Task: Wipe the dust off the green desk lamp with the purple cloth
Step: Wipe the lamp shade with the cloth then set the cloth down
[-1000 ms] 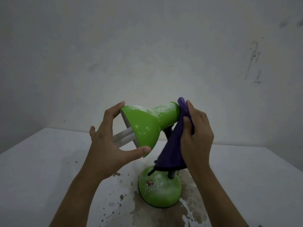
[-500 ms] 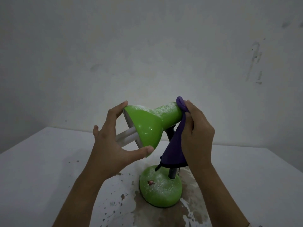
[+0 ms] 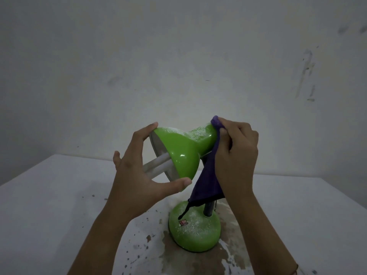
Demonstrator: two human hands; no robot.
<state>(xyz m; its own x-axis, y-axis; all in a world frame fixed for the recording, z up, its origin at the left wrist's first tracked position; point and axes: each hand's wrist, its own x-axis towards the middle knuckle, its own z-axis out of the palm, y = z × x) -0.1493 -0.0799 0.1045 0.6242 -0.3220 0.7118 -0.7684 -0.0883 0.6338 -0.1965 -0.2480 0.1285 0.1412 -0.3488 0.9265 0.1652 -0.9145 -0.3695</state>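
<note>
Behind both hands, a pale wall [image 3: 178, 56], scuffed with dark marks far out beyond the right hand; beneath the hands, a white table [image 3: 49, 205], stained brown and speckled dark below and between the wrists; between the two hands, the green lamp [image 3: 182, 153], shade tilted with its open mouth turned toward the left hand, white dust across the top of the shade and its neck; below the right hand, the lamp's round green base [image 3: 195, 233] standing on the stain, dusted white on top, with a small red sticker [image 3: 183, 222] on the side nearer the left wrist; rising from the base under the right hand, a dark stem [image 3: 209, 210], mostly hidden by the cloth; left hand [image 3: 137, 175] spread wide round the rim of the shade, one fingertip on the top edge, thumb under the bottom edge, holding it; just beside the left palm, white bulb tubes [image 3: 156, 165] poking out of the shade's mouth; right hand [image 3: 236, 153] curled round the purple cloth [image 3: 206, 185], pinching it against the narrow back end of the shade; loose cloth hanging along the inner side of the right hand, a thin dark tag [image 3: 184, 212] trailing onto the base
</note>
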